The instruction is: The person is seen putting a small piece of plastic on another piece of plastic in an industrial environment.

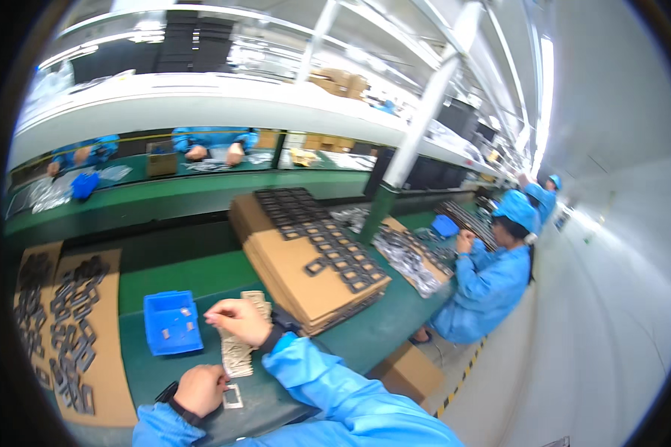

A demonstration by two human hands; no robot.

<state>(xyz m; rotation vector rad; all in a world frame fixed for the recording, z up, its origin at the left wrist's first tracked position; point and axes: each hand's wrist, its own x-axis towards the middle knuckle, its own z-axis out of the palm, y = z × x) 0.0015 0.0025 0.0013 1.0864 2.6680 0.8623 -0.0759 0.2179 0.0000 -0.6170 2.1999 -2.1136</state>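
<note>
— Nearest?
— Left hand [201,389], fingers curled; grip contents: cannot tell. Thin white square frame [239,396], its three o'clock, on dark-green worktop [153,372].
— Beyond?
— Right hand [242,320] over beige strip pile [237,361]; fingertips close together, grip contents: cannot tell. Blue plastic bin [177,348], its nine o'clock, likely for easy reach.
— Farther?
— Black rectangular frames [329,242], two o'clock, on brown cardboard [268,262].

Small pieces [190,325] in a bin [173,347], between cardboard sheets [110,335] at left and cardboard stack [287,279] at right
</note>
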